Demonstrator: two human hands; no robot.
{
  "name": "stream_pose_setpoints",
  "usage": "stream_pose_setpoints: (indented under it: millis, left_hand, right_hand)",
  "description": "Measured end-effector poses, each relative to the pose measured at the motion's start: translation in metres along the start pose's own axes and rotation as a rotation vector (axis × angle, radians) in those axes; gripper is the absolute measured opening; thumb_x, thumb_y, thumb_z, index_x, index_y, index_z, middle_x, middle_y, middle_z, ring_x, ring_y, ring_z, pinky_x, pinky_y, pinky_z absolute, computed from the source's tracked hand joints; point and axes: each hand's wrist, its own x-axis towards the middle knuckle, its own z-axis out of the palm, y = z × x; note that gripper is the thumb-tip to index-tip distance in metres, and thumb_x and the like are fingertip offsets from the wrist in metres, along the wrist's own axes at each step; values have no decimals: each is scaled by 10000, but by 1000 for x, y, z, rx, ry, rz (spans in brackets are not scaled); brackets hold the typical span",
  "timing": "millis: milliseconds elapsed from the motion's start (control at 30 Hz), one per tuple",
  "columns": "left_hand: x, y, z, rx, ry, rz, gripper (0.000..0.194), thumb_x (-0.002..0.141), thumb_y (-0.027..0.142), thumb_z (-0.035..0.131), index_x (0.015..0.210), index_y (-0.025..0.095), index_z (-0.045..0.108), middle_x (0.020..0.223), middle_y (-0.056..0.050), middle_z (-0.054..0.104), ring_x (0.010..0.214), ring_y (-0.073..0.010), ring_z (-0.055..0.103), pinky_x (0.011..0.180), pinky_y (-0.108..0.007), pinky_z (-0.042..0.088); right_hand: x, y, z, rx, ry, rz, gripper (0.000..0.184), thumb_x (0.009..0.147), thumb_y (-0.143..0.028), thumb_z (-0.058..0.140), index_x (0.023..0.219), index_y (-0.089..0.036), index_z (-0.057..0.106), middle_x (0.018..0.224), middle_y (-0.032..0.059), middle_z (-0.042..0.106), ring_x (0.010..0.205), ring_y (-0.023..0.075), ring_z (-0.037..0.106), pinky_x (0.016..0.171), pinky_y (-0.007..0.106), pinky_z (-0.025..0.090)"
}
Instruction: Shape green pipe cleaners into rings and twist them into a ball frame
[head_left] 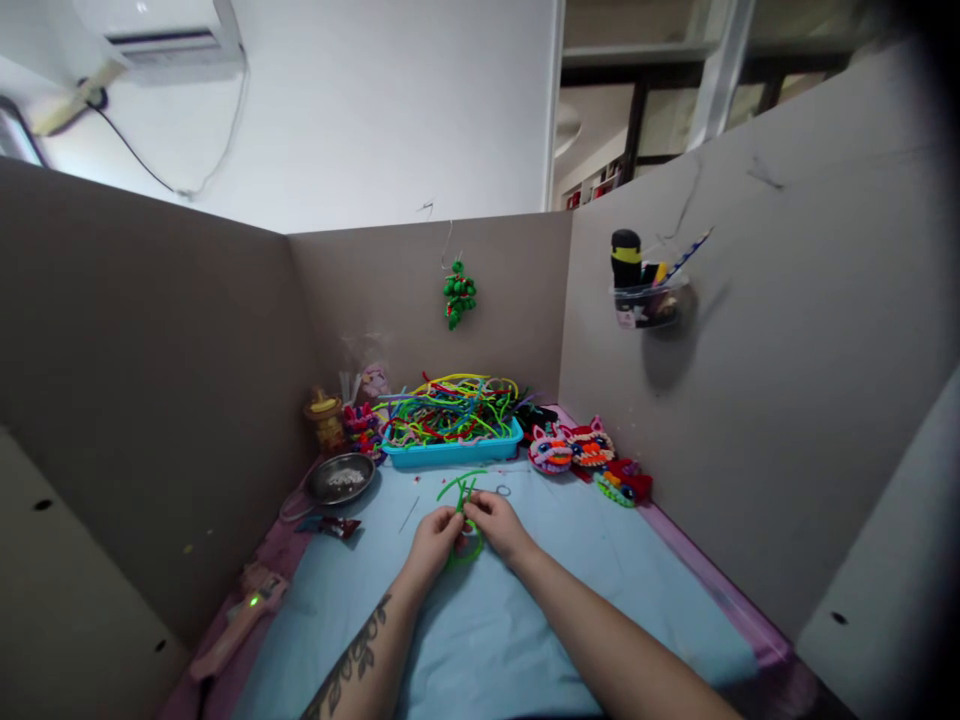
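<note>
Green strands (460,497): held between the left grip (435,545) and the right grip (496,524), above the blue cloth (540,620) that covers most of the table. Both grips are closed in a pinch on the strands, fingertips close together. Free ends stand up beyond the fingertips, with one length lying across them; a rounded loop hangs below, between the two grips. The number of separate lengths cannot be told. Ahead of the left grip and slightly to its left, a thin rod (409,513) lies on the cloth. Just beyond the right grip, a ring handle (503,491) shows; the rest of that tool is partly hidden. Farther ahead of both grips stands a blue tray (454,455), heaped with fuzzy stems (450,410) in many colours. Left of the left grip: a metal bowl (316,487) containing small white bits (346,478), a dark packet (341,527) nearer, and a pink glue gun (241,615) with a green light lit at the table's left edge. A jar (327,428) stands behind the bowl. Ahead and to the right of the right grip, several colourful fuzzy figures (551,455) sit near the partition (750,330). Well above the grips, a green ornament (459,297) hangs on the back panel; higher to the right, a clear cup (637,308) holds pens and a dark container.
</note>
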Motion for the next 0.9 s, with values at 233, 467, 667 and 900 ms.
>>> stream_pose_setpoints:
  millis: [233,467,667,900]
  left_hand:
    - [1,-4,-2,34,8,11,372,699,503,588,674,132,583,504,23,520,466,-93,437,486,-216,309]
    - [2,-6,-2,42,1,36,377,710,510,578,673,135,562,505,33,499,479,-93,428,492,-214,308]
    - [3,-6,-3,54,-12,45,377,711,512,571,681,137,567,504,29,505,476,-100,433,490,-218,306]
    - [2,-3,-6,84,-1,57,370,719,502,557,682,135,578,512,25,509,490,-106,443,503,-225,322]
  right_hand:
    - [0,1,1,-5,-11,1,174,696,-291,576,605,-165,498,571,-43,454,572,103,419,563,232,334]
    - [-2,-2,2,25,-26,2,137,709,-281,580,666,-155,547,597,-36,504,585,105,459,569,227,361]
    - [-2,-2,1,-6,-21,-1,166,714,-318,585,688,-155,572,613,-20,526,595,116,468,579,238,368]
    - [1,4,3,6,-53,-3,169,728,-320,579,709,-152,575,629,-17,528,614,122,473,598,243,368]
